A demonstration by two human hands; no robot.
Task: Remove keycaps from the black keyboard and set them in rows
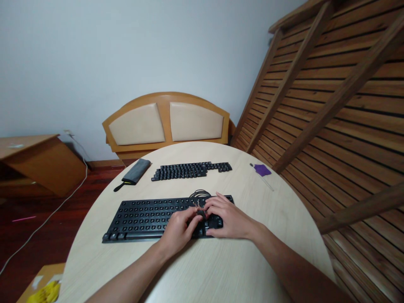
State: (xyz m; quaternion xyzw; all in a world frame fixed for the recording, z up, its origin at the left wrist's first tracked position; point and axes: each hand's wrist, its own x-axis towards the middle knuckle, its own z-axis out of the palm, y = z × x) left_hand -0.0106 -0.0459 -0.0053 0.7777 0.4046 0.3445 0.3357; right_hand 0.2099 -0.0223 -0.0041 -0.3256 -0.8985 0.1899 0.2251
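A black keyboard (148, 214) lies on the round table, most of its key positions bare of caps. Several caps (114, 236) sit at its lower left corner. Over its right part, my left hand (180, 225) pinches a small dark piece (201, 214) between thumb and fingers; thin wire-like bits (198, 205) show beside it, too small to name surely. My right hand (225, 216) arches over the keyboard's right end, thumb and fingers apart, fingertips close to the left hand's. Both hands partly hide the keys there. Behind the keyboard, loose black keycaps (181, 171) lie in rows.
A coiled black cable (200, 193) lies behind the keyboard. On the table (246, 269) are a grey pouch (137, 171) at left and a purple cloth (262, 169) with a thin stick (267, 183) at right. A slatted wooden frame (331, 105) leans at the right.
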